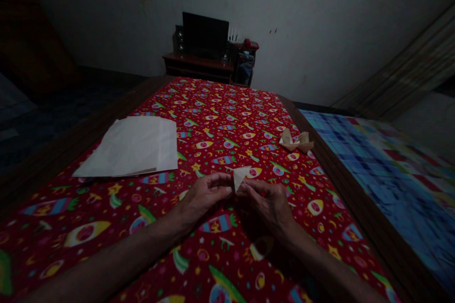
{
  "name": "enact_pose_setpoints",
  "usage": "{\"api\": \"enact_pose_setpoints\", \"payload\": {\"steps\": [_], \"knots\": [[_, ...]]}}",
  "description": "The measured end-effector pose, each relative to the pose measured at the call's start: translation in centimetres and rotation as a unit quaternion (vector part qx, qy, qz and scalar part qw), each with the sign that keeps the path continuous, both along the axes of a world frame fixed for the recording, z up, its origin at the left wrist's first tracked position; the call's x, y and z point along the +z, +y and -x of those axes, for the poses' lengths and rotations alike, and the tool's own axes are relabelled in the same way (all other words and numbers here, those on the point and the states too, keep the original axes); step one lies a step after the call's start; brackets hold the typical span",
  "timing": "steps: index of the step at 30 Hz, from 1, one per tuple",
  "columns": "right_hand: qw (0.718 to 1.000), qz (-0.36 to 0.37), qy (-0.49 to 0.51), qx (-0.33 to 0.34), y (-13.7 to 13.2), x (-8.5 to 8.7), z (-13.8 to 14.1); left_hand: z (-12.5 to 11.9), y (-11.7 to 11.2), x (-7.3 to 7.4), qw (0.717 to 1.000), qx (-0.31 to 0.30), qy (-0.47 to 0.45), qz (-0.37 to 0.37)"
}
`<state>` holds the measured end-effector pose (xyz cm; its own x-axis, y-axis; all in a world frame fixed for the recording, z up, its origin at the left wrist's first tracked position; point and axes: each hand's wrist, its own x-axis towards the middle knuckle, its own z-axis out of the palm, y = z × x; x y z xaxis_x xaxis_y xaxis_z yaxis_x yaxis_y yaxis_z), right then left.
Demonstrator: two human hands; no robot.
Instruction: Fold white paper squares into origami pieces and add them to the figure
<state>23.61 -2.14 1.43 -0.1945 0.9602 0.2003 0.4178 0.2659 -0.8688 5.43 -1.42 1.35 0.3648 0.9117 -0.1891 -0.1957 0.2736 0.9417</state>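
A small folded piece of white paper (241, 175) sits between both hands, just above a red patterned cloth (220, 118) that covers the table. My left hand (204, 194) pinches the paper's left edge with its fingers curled. On the other side my right hand (268, 203) grips the paper's lower right, fingers closed. Both forearms rest on the cloth.
A stack of white paper sheets (133, 147) lies on the cloth at the left. A folded tan paper figure (296, 141) rests near the table's right edge. A blue checked mat (384, 165) lies to the right. A dark screen (205, 35) stands on a low cabinet by the far wall.
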Motion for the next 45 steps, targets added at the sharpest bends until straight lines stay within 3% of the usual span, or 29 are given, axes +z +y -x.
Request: {"api": "enact_pose_setpoints", "payload": {"steps": [9,14,19,23,29,32,35,39,45], "knots": [[0.999,-0.022,-0.049,0.003,0.0,1.2,1.0,0.1,0.1,-0.6,0.999,-0.012,-0.028,-0.025],[0.997,-0.026,-0.077,-0.001,0.0,1.3,1.1,-0.2,0.1,-0.6,0.997,-0.021,-0.069,0.017],[0.997,-0.021,-0.071,0.012,0.9,0.9,0.5,-0.7,0.8,0.5,0.990,-0.043,-0.119,0.062],[0.999,0.016,-0.038,0.017,2.4,0.9,-0.6,-1.4,2.2,1.3,0.988,-0.086,-0.104,0.077],[0.996,0.056,-0.033,0.053,3.5,0.4,-1.5,-2.3,2.7,-0.3,0.969,-0.143,-0.180,0.090],[0.993,0.057,-0.020,0.099,3.6,1.0,-1.5,-2.1,2.3,-0.8,0.962,-0.121,-0.218,0.115],[0.992,0.036,-0.042,0.113,3.8,2.2,-1.7,-1.8,2.2,-0.6,0.960,-0.080,-0.240,0.120],[0.990,-0.015,-0.110,0.081,3.6,3.0,-2.2,-1.8,2.2,-0.4,0.968,-0.065,-0.225,0.090],[0.977,-0.086,-0.182,0.075,2.5,1.0,-2.7,-2.8,2.3,-1.5,0.986,-0.083,-0.126,0.072]]}}
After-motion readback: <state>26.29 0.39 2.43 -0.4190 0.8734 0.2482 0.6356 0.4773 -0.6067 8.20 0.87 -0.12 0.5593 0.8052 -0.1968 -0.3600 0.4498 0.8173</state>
